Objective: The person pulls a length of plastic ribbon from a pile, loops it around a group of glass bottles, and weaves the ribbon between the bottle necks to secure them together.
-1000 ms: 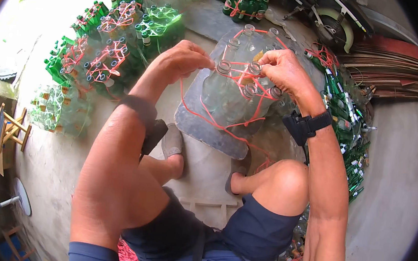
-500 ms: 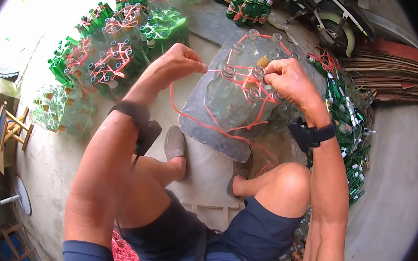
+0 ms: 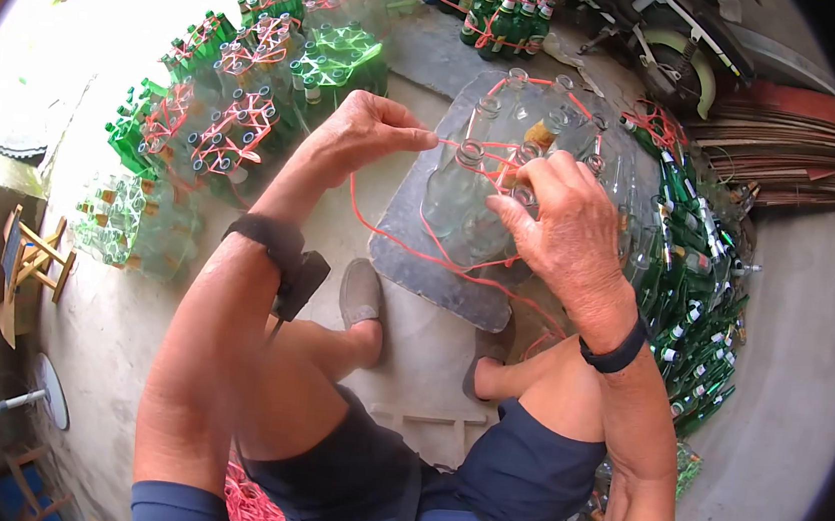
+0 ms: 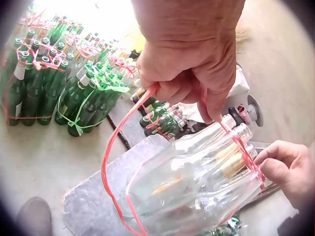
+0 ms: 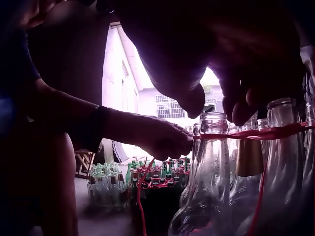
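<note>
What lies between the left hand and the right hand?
A taut red string and the neck of a clear glass bottle, plain in the right wrist view.

We see clear bottles (image 3: 452, 196) of smooth, glossy glass, bound with a thin red string (image 4: 103, 164) that looks like shiny plastic. They stand on a matt grey slab (image 3: 435, 287), rough like stone. The green bottles (image 3: 686, 286) are glossy glass too, and the floor (image 3: 119, 332) is dull, rough concrete.

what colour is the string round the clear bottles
Red. The string shows best in the left wrist view, pinched by the left hand.
</note>
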Demonstrator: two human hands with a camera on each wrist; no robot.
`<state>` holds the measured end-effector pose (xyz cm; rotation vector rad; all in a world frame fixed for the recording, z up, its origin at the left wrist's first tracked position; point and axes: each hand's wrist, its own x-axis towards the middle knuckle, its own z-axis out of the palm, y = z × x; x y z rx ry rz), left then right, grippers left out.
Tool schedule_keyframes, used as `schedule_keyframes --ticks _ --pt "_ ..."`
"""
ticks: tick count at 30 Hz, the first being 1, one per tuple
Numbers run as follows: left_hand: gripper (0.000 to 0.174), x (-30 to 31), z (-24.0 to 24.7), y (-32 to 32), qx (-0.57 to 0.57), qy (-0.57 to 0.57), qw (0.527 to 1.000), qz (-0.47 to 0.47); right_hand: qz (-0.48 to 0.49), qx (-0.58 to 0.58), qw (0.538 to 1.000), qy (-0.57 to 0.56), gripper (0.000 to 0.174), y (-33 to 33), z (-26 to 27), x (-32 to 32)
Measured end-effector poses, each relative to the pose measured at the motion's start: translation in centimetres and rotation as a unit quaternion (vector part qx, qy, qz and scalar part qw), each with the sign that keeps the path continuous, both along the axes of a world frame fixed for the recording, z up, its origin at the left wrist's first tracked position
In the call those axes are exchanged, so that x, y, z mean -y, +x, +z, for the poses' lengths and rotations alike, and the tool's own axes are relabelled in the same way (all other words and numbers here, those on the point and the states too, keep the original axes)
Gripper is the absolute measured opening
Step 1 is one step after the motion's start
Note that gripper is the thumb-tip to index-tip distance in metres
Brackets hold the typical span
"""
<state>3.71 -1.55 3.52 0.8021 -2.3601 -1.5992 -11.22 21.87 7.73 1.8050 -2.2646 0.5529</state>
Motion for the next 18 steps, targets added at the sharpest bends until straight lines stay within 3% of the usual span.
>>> schedule_keyframes --ticks 5,8,10,18 --pt "0.035 -0.3 -0.2 -0.5 -0.013 -0.013 1.000 0.025 -0.028 -0.060 0.997 0.047 0.030 1.2 -0.2 0.2" --pt "0.034 -0.3 -0.3 -0.6 -0.021 -0.013 0.999 0.041 -0.032 -0.049 0.997 0.059 0.030 1.6 0.2 0.0" --pt "0.033 -0.4 -0.5 -0.7 -0.020 -0.009 0.999 0.039 -0.094 0.017 0.987 0.127 0.029 1.9 0.2 0.2" --pt "0.024 -0.5 -0.1 -0.3 0.003 -0.020 0.998 0.053 -0.069 0.030 0.994 0.073 0.024 1.4 -0.4 0.0"
